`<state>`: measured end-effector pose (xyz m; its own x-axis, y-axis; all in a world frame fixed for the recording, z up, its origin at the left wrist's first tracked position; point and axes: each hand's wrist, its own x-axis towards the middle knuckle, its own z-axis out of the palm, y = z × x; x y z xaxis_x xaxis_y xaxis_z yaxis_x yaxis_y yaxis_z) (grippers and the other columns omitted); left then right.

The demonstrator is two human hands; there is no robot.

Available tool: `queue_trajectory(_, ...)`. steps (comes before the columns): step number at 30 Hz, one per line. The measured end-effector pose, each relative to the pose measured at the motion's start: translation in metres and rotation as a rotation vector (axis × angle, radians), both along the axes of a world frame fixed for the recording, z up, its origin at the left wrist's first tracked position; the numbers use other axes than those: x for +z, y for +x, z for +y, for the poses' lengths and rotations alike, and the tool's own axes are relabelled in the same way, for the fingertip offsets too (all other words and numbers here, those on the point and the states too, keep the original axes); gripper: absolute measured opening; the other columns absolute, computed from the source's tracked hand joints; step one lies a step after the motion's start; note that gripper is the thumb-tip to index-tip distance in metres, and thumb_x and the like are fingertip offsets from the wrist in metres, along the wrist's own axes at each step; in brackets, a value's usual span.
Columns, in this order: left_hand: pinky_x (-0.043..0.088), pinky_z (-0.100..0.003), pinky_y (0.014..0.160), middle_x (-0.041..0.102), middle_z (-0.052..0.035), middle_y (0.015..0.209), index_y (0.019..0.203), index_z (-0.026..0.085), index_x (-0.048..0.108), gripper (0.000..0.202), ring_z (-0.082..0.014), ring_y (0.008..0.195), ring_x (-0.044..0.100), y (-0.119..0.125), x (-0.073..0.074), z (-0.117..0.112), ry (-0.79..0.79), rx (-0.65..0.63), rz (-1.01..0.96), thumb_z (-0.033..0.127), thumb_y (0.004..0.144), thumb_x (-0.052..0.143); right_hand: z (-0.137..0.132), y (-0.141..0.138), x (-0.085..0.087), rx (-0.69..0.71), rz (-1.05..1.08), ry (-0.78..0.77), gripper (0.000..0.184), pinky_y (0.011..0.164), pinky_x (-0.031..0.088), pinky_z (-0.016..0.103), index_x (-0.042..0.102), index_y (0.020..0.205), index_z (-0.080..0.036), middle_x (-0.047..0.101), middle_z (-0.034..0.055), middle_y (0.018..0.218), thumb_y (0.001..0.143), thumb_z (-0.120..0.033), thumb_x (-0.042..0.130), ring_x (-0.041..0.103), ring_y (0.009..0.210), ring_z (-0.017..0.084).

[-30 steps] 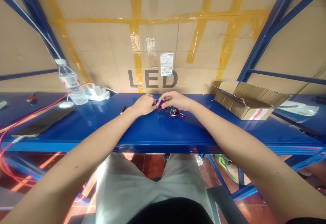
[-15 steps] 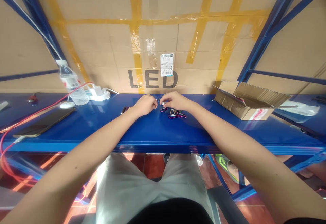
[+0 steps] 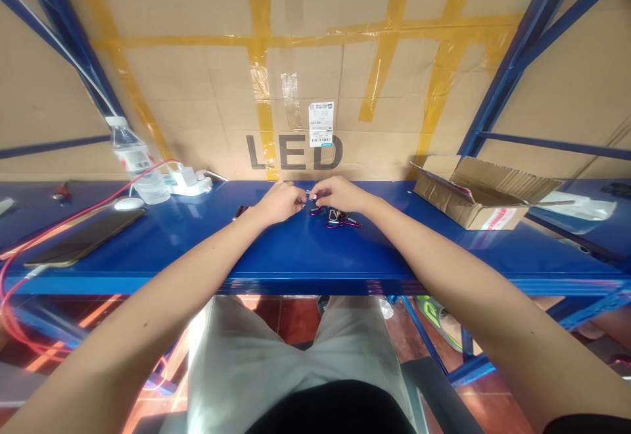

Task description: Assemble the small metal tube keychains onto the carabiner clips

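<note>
Carabiners [image 3: 344, 222], purple and silver, in a small heap on the blue tabletop [image 3: 296, 256], just in front of the right hand [image 3: 338, 192]; one purple carabiner [image 3: 315, 211] lies just left of the heap, under the right fingertips. Right thumb and fingers pinch a small silver-ended piece [image 3: 314, 196]. Left hand [image 3: 284, 202] near it, fingers curled in; cannot tell if they grip anything. Dark slim pieces [image 3: 239, 212] beside the left wrist.

Around: open cardboard box [image 3: 495, 218] at right, well apart from the hands. Left side: water bottle [image 3: 140, 164], white power strip [image 3: 192, 186], white oval item [image 3: 129, 204] touching a black phone [image 3: 86, 240], red cable [image 3: 106, 198] crossing in front of the bottle. Big cardboard panel [image 3: 197, 105] marked LED, taped, closes off the back. Sandal [image 3: 436, 315] under the table.

Hard to see: body of the silver-ended piece mostly behind fingers; left wrist covers part of the dark pieces; carabiners overlap, count unclear; label [image 3: 321, 123] print too small; both forearms cut off by the frame.

Versus one second ago: purple side of the held piece no longer shows, hands slightly farther apart; heap unmoved.
</note>
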<state>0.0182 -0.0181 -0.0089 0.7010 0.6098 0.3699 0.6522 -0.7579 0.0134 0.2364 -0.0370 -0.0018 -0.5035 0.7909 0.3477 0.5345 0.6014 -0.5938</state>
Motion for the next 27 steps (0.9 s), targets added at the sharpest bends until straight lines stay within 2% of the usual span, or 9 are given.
queue_trajectory(3,0.045,-0.047,0.103,0.08,-0.0054,0.097,0.1,0.02,0.075,0.018,-0.0293,0.104,0.066,-0.001,0.0,0.0,-0.027,-0.011,-0.012,0.017,0.085,0.066,0.001,0.0,0.0,-0.007,0.001,-0.012,0.02,0.083,0.053,0.035,0.082,0.094,-0.017,0.078,0.0052,0.09,0.077,-0.015,0.071,0.069,0.083,0.02)
queue_trajectory(6,0.048,-0.045,0.103,0.08,-0.0055,0.099,0.1,0.019,0.074,0.018,-0.027,0.103,0.069,-0.003,-0.002,0.004,-0.16,-0.034,-0.08,0.018,0.083,0.068,0.003,0.001,-0.001,-0.027,-0.017,-0.009,0.021,0.08,0.053,0.034,0.081,0.094,-0.016,0.077,0.0046,0.087,0.077,-0.012,0.07,0.068,0.08,0.019)
queue_trajectory(10,0.056,-0.039,0.093,0.079,-0.0063,0.094,0.092,0.018,0.073,0.014,-0.0226,0.092,0.073,-0.005,-0.006,0.011,-0.329,-0.019,-0.187,0.014,0.079,0.068,0.006,0.002,-0.003,-0.035,-0.024,0.001,0.021,0.079,0.053,0.033,0.081,0.092,-0.017,0.076,0.0038,0.086,0.077,-0.009,0.07,0.067,0.079,0.018)
queue_trajectory(14,0.059,-0.035,0.081,0.077,-0.0055,0.091,0.097,0.017,0.071,0.024,-0.019,0.082,0.072,-0.008,-0.01,0.016,-0.429,-0.052,-0.273,0.011,0.074,0.069,0.008,0.003,-0.004,-0.033,-0.033,0.004,0.019,0.077,0.053,0.033,0.081,0.092,-0.016,0.077,0.004,0.085,0.076,-0.009,0.071,0.067,0.078,0.018)
queue_trajectory(19,0.059,-0.032,0.078,0.076,-0.0048,0.085,0.09,0.016,0.073,0.021,-0.0175,0.079,0.072,-0.011,-0.009,0.015,-0.448,-0.133,-0.3,0.007,0.072,0.068,0.008,0.003,-0.003,-0.033,-0.031,0.005,0.02,0.08,0.053,0.034,0.081,0.092,-0.016,0.078,0.0056,0.09,0.076,-0.009,0.071,0.068,0.081,0.019)
queue_trajectory(27,0.06,-0.032,0.076,0.078,-0.0039,0.08,0.079,0.016,0.075,0.015,-0.0176,0.075,0.073,-0.011,-0.003,0.008,-0.466,-0.122,-0.336,0.004,0.071,0.073,0.004,0.003,-0.001,-0.044,-0.04,-0.007,0.02,0.082,0.054,0.035,0.081,0.092,-0.015,0.079,0.0061,0.092,0.076,-0.008,0.071,0.069,0.083,0.019)
